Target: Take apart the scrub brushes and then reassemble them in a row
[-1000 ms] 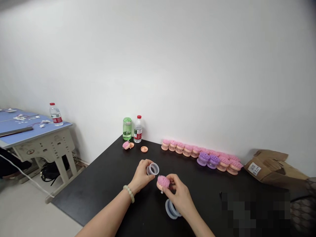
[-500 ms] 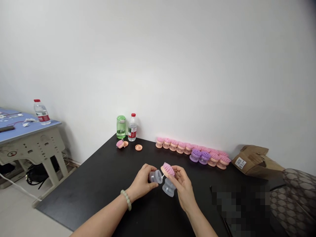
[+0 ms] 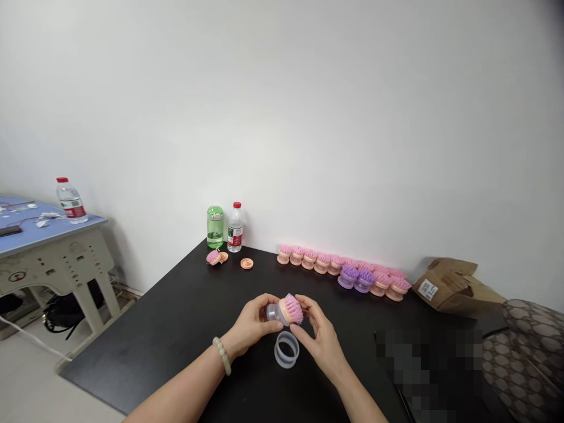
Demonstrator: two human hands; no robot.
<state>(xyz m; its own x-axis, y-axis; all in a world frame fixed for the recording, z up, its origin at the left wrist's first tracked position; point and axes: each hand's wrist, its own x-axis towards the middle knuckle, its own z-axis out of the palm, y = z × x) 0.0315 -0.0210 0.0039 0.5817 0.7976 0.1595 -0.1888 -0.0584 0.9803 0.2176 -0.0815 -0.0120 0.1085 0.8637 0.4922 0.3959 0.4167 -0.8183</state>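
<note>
Wrapped round a clear plastic cup, my left hand holds it tilted over the black table. My right hand grips a pink-bristled brush head with a peach rim by its bristle side. The brush head's rim meets the mouth of the cup; whether the two are locked together I cannot tell. Just below and between my hands is a second clear piece, its round opening facing me.
Pink brushes and two purple brushes line the wall. Farther left stand a green bottle and a water bottle, near a loose brush head and a peach disc. A cardboard box lies right.
The brush head has come left and turned to meet the cup, hiding its white stem. The second clear piece has tipped and shifted left toward me.
</note>
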